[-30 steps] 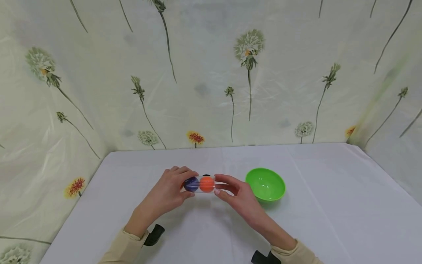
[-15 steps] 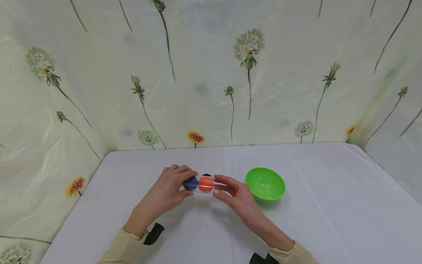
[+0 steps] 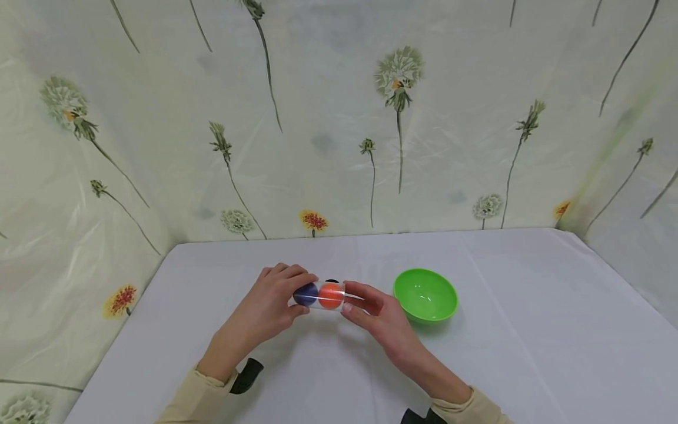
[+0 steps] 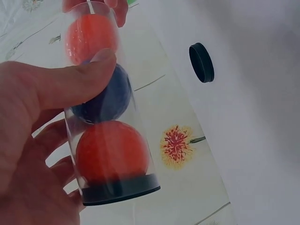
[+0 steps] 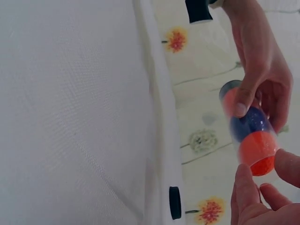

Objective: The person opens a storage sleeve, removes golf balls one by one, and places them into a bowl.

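My left hand (image 3: 267, 303) grips a clear tube (image 3: 319, 296), held sideways above the table. Its thumb lies across the tube's middle in the left wrist view. Inside sit an orange ball (image 4: 91, 37) near the mouth, a dark blue ball (image 4: 110, 101), and another orange ball (image 4: 112, 150) by the black end cap (image 4: 122, 189). The other end has no cap. There my right hand (image 3: 389, 324) pinches the rim between thumb and fingertips. A loose black cap (image 4: 201, 63) rests on the table, mostly hidden behind the tube in the head view.
A green bowl (image 3: 426, 296) stands on the white-covered table (image 3: 529, 330), just beyond my right hand. Flower-printed sheeting (image 3: 328, 118) rises behind the table and along both sides. Black straps (image 3: 247, 377) show at both wrists.
Both hands and the tube have shifted very slightly left and the tube has tilted a little. The grip, the balls and the bowl stay as they were.
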Available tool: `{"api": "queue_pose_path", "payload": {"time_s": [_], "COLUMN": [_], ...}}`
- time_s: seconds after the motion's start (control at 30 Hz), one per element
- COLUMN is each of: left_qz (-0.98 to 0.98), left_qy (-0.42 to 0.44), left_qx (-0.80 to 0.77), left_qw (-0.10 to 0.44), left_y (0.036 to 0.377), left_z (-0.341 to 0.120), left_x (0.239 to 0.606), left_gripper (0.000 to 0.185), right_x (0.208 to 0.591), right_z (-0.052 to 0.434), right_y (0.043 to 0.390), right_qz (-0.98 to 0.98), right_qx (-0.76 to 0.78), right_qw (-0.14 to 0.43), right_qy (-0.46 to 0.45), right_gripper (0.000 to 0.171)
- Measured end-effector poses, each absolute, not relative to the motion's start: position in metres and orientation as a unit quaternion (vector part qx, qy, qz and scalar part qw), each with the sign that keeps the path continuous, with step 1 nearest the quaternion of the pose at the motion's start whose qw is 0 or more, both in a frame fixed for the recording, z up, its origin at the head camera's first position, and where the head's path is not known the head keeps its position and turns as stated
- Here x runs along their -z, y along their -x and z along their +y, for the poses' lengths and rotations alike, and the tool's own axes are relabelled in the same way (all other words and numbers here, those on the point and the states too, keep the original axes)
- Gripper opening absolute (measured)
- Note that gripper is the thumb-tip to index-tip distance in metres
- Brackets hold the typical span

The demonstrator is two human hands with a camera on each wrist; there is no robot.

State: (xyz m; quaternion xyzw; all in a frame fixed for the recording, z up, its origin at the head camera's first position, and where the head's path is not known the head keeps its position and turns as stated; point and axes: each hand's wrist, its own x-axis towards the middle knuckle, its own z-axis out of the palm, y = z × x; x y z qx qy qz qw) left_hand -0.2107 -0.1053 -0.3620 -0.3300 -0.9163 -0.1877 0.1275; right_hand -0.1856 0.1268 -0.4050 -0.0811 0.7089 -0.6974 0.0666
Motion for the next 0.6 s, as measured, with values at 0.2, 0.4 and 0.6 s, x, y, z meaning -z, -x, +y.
{"api": "queue_pose_path", "payload": {"time_s": [0.2,0.4,0.6], "left_qz": [-0.918,-0.913,-0.912], "left_qy": [0.328,0.334,0.335], "left_qx": [0.185,0.193,0.191], "left_qw": [0.126,0.131,0.136], "left_y": [0.2089,0.2094,0.2103], "left_z": [-0.1077,-0.1094,-0.1098], "left_x": [0.3611,0.3607,0.3602], "left_gripper": [0.049,0.049,0.049], "right_x": [0.4045,0.4038,0.4043], "right_z": [0.1246,0.1231,0.1223], "right_y": [0.1844,0.1839,0.1844], "right_qz": [0.703,0.705,0.706], "right_qx": [0.704,0.702,0.700], "right_qw": [0.068,0.064,0.062], "right_qy": [0.080,0.080,0.080], "right_gripper": [0.049,0.049,0.050]}}
